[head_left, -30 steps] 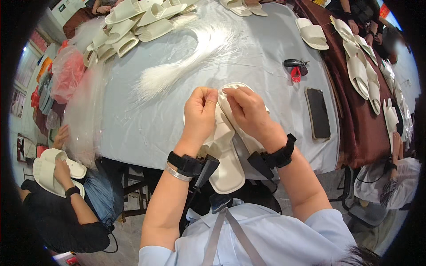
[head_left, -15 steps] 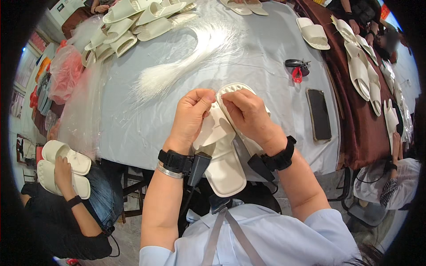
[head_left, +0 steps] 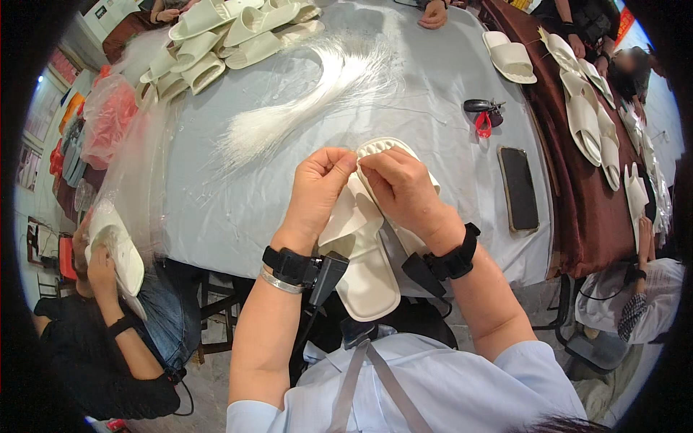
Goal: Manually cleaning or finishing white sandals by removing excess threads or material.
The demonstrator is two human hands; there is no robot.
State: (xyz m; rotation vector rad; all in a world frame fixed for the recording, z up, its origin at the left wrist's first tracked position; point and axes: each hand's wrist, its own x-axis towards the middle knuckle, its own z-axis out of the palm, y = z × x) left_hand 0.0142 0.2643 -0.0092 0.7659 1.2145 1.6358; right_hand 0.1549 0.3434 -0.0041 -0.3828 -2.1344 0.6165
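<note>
A pair of cream slippers [head_left: 367, 281] lies at the table's near edge, side by side, with the heel ends toward me. Above their straps, my left hand [head_left: 317, 189] is closed in a pinch, thumb against forefinger. Close beside it, my right hand [head_left: 406, 193] also pinches, over the ridged toe end of the right slipper. The two sets of fingertips nearly meet. Whatever they hold is too thin or too hidden to make out.
A bundle of thin white plastic strands [head_left: 289, 119] lies beyond my hands. Slippers are piled [head_left: 209, 50] far left. To the right are black-handled cutters [head_left: 484, 110], a phone [head_left: 518, 187] and a single slipper [head_left: 509, 56]. Co-workers sit around; one at left handles slippers [head_left: 119, 252].
My left hand has shifted slightly right, closer to my right hand. The co-worker at left has tilted their slippers up. At the far edge, a pair of slippers has gone and a co-worker's hand shows.
</note>
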